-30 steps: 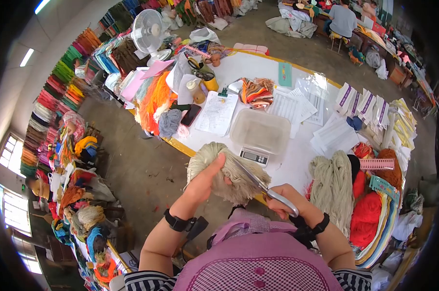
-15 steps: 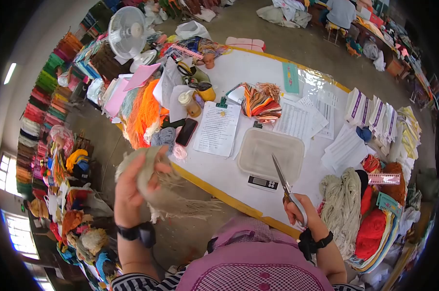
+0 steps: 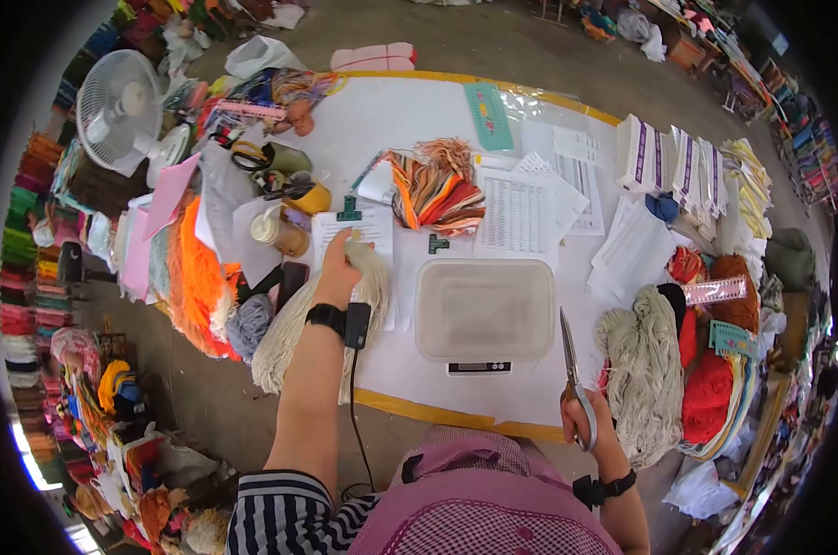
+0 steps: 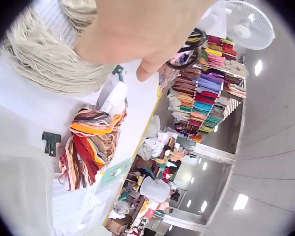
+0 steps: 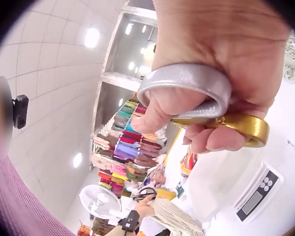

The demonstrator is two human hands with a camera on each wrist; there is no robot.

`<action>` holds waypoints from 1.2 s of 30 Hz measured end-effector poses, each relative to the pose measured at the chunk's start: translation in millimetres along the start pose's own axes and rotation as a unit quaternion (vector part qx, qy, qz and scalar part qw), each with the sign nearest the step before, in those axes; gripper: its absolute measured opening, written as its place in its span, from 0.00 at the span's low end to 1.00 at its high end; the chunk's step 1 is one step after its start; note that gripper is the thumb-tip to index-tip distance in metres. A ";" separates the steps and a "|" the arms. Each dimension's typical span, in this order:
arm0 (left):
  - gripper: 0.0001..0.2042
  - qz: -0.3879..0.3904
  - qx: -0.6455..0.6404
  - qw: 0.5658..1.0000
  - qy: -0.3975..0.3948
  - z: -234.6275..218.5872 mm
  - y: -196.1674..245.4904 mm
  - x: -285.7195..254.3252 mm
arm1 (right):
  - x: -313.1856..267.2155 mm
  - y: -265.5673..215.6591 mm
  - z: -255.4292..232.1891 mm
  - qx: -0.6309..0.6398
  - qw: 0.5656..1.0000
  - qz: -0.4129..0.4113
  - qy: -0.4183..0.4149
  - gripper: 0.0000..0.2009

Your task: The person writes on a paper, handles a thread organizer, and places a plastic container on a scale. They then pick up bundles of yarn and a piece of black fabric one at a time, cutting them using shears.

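My left hand (image 3: 338,270) is at the upper end of a thick cream yarn hank (image 3: 368,287), gripping it over the clipboard sheet (image 3: 382,227). In the left wrist view the hank's looped strands (image 4: 44,59) spread beneath the hand, and one digit sticks out straight. My right hand (image 3: 596,424) holds scissors (image 3: 570,356) with long metal blades, nearly closed and pointing away from me over the table. In the right wrist view, fingers pass through the silver and gold handles (image 5: 187,73). A clear plastic tub (image 3: 484,310) sits on a small digital scale (image 3: 479,368) between the hands.
On the white table (image 3: 391,116) lie a striped orange yarn bundle (image 3: 437,190), printed sheets (image 3: 521,213) and white boxes (image 3: 643,157). Orange yarn (image 3: 197,287) and a fan (image 3: 120,106) stand left. A pale hank (image 3: 655,370) and red yarn (image 3: 710,407) lie right.
The left hand carried the cream hank from in front of me, out left, then forward onto the clipboard. The right hand moved the scissors away from the hank to the right.
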State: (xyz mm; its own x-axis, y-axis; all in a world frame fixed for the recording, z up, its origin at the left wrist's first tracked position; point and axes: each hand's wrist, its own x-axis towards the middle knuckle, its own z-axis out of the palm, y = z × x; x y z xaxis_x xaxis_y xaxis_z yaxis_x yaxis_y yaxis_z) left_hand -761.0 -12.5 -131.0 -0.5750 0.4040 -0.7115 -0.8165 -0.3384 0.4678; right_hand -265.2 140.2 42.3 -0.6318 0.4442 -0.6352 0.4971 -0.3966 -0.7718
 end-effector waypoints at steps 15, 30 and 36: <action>0.10 -0.034 0.279 0.955 -0.097 -79.0 -2.7 83.6 | 68.6 61.9 -40.0 -0.223 0.907 0.115 0.338 0.26; 0.12 0.003 0.244 0.969 -0.045 4.6 -80.3 -151.2 | 177.9 162.8 -85.1 -0.404 0.854 -0.084 0.318 0.13; 0.12 -0.001 0.265 0.964 -0.028 32.3 -153.5 -237.4 | 155.9 133.8 -118.9 -0.503 0.812 -0.159 0.248 0.12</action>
State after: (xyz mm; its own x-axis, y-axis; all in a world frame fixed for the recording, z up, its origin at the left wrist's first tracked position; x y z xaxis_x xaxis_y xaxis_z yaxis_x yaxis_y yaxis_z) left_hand -500.9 -29.0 -17.0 -0.5630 0.4539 -0.6906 -0.7216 0.1374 0.6786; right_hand -226.4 251.9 -163.5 -0.6305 0.7633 -0.1408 0.7477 0.5486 -0.3742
